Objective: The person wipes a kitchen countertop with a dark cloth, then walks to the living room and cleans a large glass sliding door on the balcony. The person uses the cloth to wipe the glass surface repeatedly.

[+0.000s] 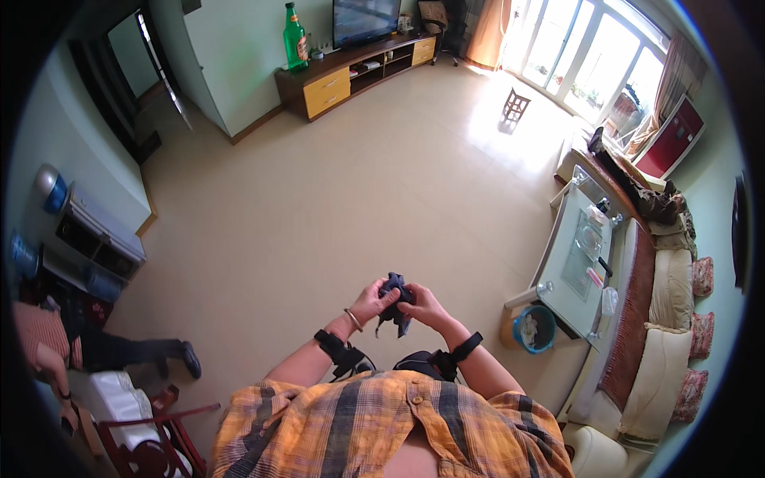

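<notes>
A crumpled dark cloth, bluish-grey, is bunched up between my two hands in front of my body. My left hand grips it from the left, thumb lying over the fabric, with a bangle on that wrist. From the right, my right hand pinches the same cloth between thumb and fingers. Loose ends of the cloth hang down below the hands. What kind of garment or cloth it is, I cannot tell. Black straps with devices sit around both forearms.
A glass-topped coffee table and a blue waste bin stand right, before a long sofa. Another person is at the far left near a red wooden chair. A TV cabinet lines the far wall; a small stool stands near the windows.
</notes>
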`<action>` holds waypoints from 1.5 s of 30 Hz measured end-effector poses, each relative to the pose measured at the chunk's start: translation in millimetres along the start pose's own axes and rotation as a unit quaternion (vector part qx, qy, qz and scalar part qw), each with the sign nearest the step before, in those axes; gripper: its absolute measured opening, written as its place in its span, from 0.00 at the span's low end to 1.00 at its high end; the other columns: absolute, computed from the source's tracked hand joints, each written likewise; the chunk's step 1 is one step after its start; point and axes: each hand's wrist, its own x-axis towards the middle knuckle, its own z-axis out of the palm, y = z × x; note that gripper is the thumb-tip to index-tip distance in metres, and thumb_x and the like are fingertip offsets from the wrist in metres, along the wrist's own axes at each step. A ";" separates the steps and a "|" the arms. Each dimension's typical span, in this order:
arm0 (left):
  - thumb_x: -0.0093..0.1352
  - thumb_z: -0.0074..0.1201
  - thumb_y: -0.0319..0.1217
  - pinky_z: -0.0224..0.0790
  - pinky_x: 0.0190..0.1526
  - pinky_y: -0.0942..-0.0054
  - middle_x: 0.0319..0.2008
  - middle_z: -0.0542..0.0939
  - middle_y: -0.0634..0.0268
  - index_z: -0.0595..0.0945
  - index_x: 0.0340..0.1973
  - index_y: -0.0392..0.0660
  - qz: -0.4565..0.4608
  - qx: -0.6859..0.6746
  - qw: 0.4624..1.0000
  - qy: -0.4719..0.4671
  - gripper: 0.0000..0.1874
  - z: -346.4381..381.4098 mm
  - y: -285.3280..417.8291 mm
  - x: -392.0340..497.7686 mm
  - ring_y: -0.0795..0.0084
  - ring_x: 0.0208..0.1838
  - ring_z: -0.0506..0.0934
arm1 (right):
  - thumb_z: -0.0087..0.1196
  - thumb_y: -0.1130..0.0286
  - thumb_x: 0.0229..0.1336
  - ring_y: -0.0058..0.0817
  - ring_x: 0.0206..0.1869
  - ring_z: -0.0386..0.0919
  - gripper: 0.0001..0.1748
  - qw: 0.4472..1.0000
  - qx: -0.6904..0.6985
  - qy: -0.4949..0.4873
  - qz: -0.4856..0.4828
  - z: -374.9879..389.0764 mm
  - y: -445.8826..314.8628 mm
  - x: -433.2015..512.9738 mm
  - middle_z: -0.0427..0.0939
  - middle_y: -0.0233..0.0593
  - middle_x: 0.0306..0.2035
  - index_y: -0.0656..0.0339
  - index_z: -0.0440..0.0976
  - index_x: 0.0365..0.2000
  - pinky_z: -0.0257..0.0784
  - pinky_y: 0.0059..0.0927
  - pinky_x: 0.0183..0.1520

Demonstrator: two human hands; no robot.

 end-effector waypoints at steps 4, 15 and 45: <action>0.62 0.65 0.49 0.70 0.54 0.67 0.48 0.77 0.53 0.67 0.57 0.35 0.026 0.130 0.990 0.038 0.39 -2.9 17.1 101.6 0.64 0.50 0.76 | 0.52 0.77 0.54 0.27 0.45 0.79 0.34 0.993 0.097 -0.064 0.011 -69.0 -9.6 73.9 0.75 0.44 0.47 0.74 0.57 0.61 0.77 0.25 0.44; 0.70 0.50 0.28 0.73 0.47 0.71 0.40 0.81 0.60 0.76 0.49 0.32 -0.046 -0.004 0.972 0.229 0.15 -92.4 59.4 364.6 0.73 0.43 0.78 | 0.53 0.62 0.64 0.22 0.32 0.81 0.16 0.997 -0.026 -0.047 0.063 -287.7 -55.4 287.2 0.81 0.35 0.30 0.68 0.76 0.38 0.76 0.22 0.37; 0.73 0.49 0.45 0.70 0.53 0.74 0.52 0.75 0.62 0.65 0.64 0.42 -0.073 -0.215 0.974 -0.001 0.30 -207.3 275.0 1185.2 0.75 0.50 0.75 | 0.48 0.60 0.68 0.16 0.35 0.73 0.21 0.993 0.064 0.095 -0.033 -795.7 -180.9 917.0 0.79 0.31 0.34 0.70 0.74 0.46 0.72 0.22 0.37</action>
